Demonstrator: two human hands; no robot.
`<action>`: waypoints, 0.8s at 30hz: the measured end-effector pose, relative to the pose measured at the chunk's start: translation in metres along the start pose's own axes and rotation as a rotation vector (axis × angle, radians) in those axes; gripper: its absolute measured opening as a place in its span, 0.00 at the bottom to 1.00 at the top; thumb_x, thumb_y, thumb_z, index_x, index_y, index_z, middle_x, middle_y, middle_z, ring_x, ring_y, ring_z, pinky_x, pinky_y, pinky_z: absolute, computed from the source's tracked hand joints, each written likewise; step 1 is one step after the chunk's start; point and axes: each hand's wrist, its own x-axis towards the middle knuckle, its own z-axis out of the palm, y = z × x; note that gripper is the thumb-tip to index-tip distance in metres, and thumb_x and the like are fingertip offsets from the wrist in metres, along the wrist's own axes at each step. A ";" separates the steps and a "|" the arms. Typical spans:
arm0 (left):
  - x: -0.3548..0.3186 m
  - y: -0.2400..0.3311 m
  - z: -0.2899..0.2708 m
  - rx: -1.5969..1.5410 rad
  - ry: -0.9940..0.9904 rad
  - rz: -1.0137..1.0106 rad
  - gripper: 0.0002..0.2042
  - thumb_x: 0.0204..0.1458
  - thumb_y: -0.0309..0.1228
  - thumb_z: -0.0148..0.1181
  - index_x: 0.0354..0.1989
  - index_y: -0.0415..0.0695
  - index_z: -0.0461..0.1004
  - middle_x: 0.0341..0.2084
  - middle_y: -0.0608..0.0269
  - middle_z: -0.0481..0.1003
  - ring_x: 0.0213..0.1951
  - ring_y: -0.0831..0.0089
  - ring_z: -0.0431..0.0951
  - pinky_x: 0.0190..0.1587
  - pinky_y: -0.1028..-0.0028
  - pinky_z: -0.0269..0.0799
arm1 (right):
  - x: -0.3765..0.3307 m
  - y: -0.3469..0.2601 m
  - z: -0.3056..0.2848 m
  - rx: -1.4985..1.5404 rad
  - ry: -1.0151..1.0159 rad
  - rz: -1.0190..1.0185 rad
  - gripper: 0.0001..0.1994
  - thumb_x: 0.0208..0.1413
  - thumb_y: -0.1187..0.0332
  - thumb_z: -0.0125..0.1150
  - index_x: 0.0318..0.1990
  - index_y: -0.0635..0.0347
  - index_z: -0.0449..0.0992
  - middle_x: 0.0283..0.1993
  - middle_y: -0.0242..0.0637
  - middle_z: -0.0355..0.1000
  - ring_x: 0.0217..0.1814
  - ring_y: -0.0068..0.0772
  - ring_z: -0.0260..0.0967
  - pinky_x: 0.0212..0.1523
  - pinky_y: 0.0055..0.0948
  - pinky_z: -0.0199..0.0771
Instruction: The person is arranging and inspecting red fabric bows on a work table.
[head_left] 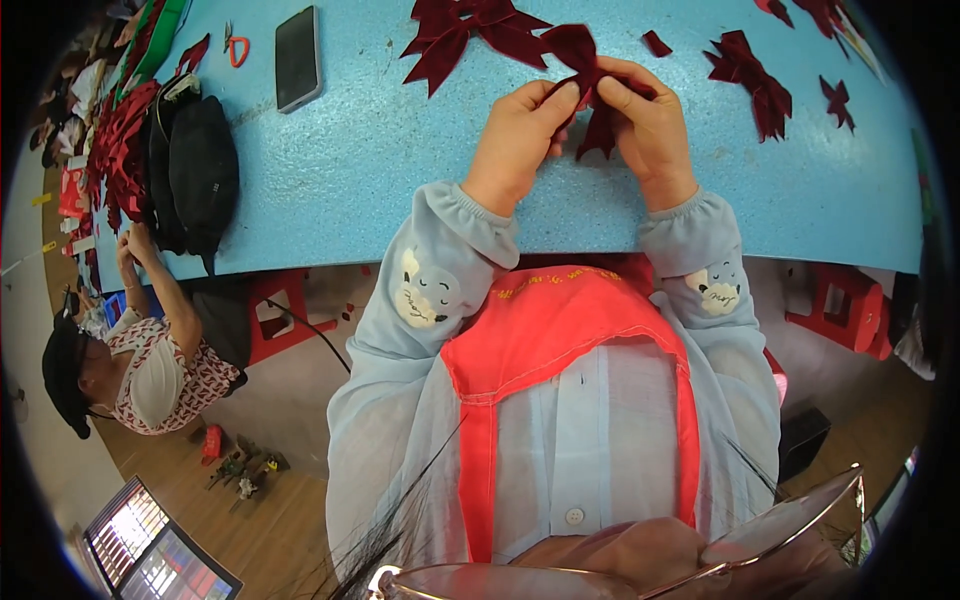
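Observation:
Between my two hands is a dark red velvet bow (577, 58), held above the blue table (370, 170). My left hand (522, 135) pinches its left side, thumb on top and fingers curled beneath. On the other side my right hand (648, 125) grips the bow near its middle with thumb and forefinger. One ribbon tail hangs down between the hands. A larger red bow (465, 35) lies just beyond my left hand. To the right of my right hand rest another bow (752, 85), a small bow (838, 102) and a scrap of red ribbon (656, 43).
A black phone (299, 60) and orange-handled scissors (236, 50) lie at the left. Near the table's left end are a black bag (195, 165) and a heap of red ribbons (118, 155). Another person (150, 350) sits there. Red stools (838, 308) stand under the table edge.

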 end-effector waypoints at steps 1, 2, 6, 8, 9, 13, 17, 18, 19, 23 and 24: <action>0.000 0.000 0.001 0.070 0.008 0.008 0.10 0.49 0.29 0.59 0.36 0.36 0.71 0.21 0.72 0.68 0.18 0.86 0.62 0.20 0.84 0.56 | 0.000 -0.001 -0.001 -0.001 0.001 -0.008 0.10 0.51 0.78 0.57 0.42 0.66 0.74 0.39 0.33 0.71 0.39 0.24 0.67 0.42 0.21 0.68; -0.002 0.002 0.001 0.072 0.002 0.013 0.10 0.49 0.29 0.59 0.36 0.36 0.71 0.21 0.72 0.68 0.18 0.86 0.62 0.20 0.84 0.56 | -0.001 -0.002 -0.003 0.012 -0.001 0.001 0.10 0.51 0.77 0.57 0.42 0.66 0.74 0.39 0.34 0.71 0.38 0.24 0.67 0.42 0.21 0.68; -0.014 0.017 -0.007 0.164 0.004 0.310 0.11 0.48 0.30 0.60 0.37 0.37 0.72 0.23 0.70 0.71 0.22 0.81 0.67 0.25 0.81 0.64 | 0.000 -0.008 0.003 0.009 -0.011 0.022 0.10 0.51 0.74 0.59 0.41 0.65 0.74 0.38 0.34 0.71 0.35 0.23 0.67 0.39 0.21 0.69; -0.017 0.035 -0.013 0.297 -0.065 0.162 0.13 0.47 0.30 0.61 0.39 0.36 0.72 0.26 0.68 0.73 0.26 0.78 0.70 0.29 0.77 0.66 | 0.001 -0.011 0.010 -0.046 -0.018 0.041 0.09 0.51 0.72 0.60 0.40 0.65 0.74 0.36 0.33 0.72 0.32 0.22 0.67 0.36 0.20 0.69; -0.018 0.040 -0.013 0.364 -0.098 0.088 0.14 0.46 0.30 0.61 0.40 0.36 0.72 0.27 0.67 0.74 0.28 0.76 0.72 0.30 0.76 0.68 | 0.001 -0.013 0.011 -0.045 -0.019 0.033 0.09 0.51 0.72 0.60 0.40 0.65 0.74 0.36 0.33 0.72 0.32 0.22 0.67 0.36 0.20 0.69; -0.028 0.043 -0.008 0.843 -0.029 0.081 0.16 0.45 0.30 0.62 0.41 0.35 0.71 0.29 0.66 0.74 0.32 0.73 0.73 0.34 0.73 0.69 | 0.001 -0.019 0.009 -0.167 0.000 0.112 0.09 0.51 0.70 0.60 0.39 0.65 0.75 0.32 0.32 0.72 0.30 0.21 0.67 0.33 0.19 0.69; -0.048 0.050 -0.040 1.092 -0.100 0.170 0.16 0.46 0.31 0.61 0.41 0.34 0.71 0.29 0.68 0.74 0.32 0.74 0.72 0.35 0.74 0.68 | -0.001 -0.022 0.011 -0.125 -0.015 0.135 0.10 0.52 0.68 0.60 0.38 0.64 0.75 0.31 0.32 0.72 0.28 0.20 0.66 0.30 0.18 0.69; -0.047 0.051 -0.042 1.095 -0.101 0.176 0.16 0.46 0.31 0.61 0.41 0.34 0.71 0.29 0.68 0.74 0.32 0.74 0.72 0.35 0.74 0.68 | -0.002 -0.022 0.013 -0.156 -0.030 0.145 0.10 0.52 0.67 0.59 0.38 0.64 0.75 0.31 0.32 0.72 0.28 0.19 0.66 0.29 0.17 0.69; -0.044 0.051 -0.044 0.844 -0.078 0.223 0.15 0.47 0.31 0.60 0.41 0.34 0.71 0.29 0.68 0.74 0.32 0.75 0.72 0.35 0.75 0.68 | -0.005 -0.023 0.015 -0.188 -0.044 0.155 0.10 0.53 0.67 0.58 0.38 0.64 0.75 0.32 0.32 0.72 0.28 0.19 0.66 0.29 0.17 0.68; -0.038 0.052 -0.039 0.310 -0.061 0.211 0.13 0.50 0.31 0.57 0.40 0.35 0.72 0.28 0.69 0.74 0.30 0.78 0.71 0.36 0.78 0.67 | -0.020 -0.022 0.038 -0.196 -0.049 0.184 0.12 0.54 0.66 0.57 0.41 0.64 0.74 0.33 0.32 0.72 0.27 0.18 0.66 0.28 0.16 0.68; -0.037 0.051 -0.035 0.277 -0.094 0.116 0.12 0.51 0.31 0.55 0.40 0.35 0.72 0.28 0.69 0.74 0.30 0.79 0.71 0.35 0.79 0.66 | -0.022 -0.024 0.043 -0.185 -0.044 0.195 0.12 0.54 0.66 0.56 0.43 0.64 0.73 0.34 0.32 0.72 0.27 0.17 0.66 0.27 0.15 0.67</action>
